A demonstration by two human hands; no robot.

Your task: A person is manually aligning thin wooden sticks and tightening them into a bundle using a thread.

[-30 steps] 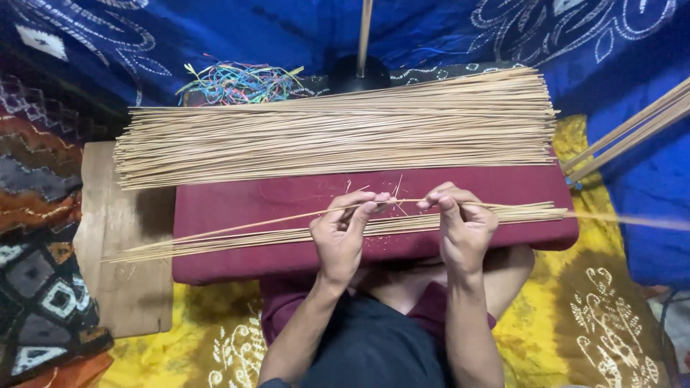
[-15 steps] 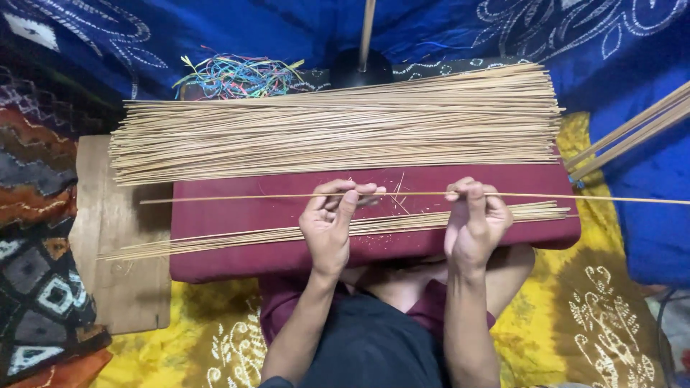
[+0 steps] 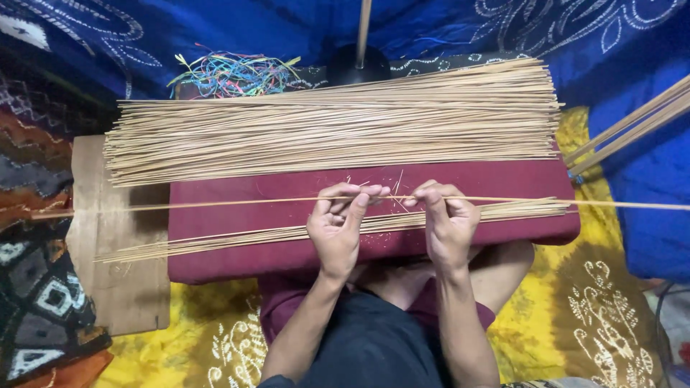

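My left hand [image 3: 338, 223] and my right hand [image 3: 445, 215] pinch one long thin bamboo stick [image 3: 215, 202] that runs level across the maroon cushion [image 3: 237, 255] on my lap. The stick reaches past both sides of the cushion. Just below my hands a small bundle of sticks [image 3: 215, 241] lies along the cushion's near side. A big pile of the same pale sticks [image 3: 330, 126] covers the cushion's far side.
A wooden board [image 3: 108, 266] lies to the left under the stick ends. Coloured threads [image 3: 230, 72] are tangled behind the pile. A dark round base with an upright pole [image 3: 359, 61] stands at the back. More sticks [image 3: 632, 126] lean at the right. Yellow patterned cloth [image 3: 589, 302] covers the floor.
My hands lifted one stick out of the near bundle and raised it level. Since then they have drawn closer together along it, and the stick has slid to the left.
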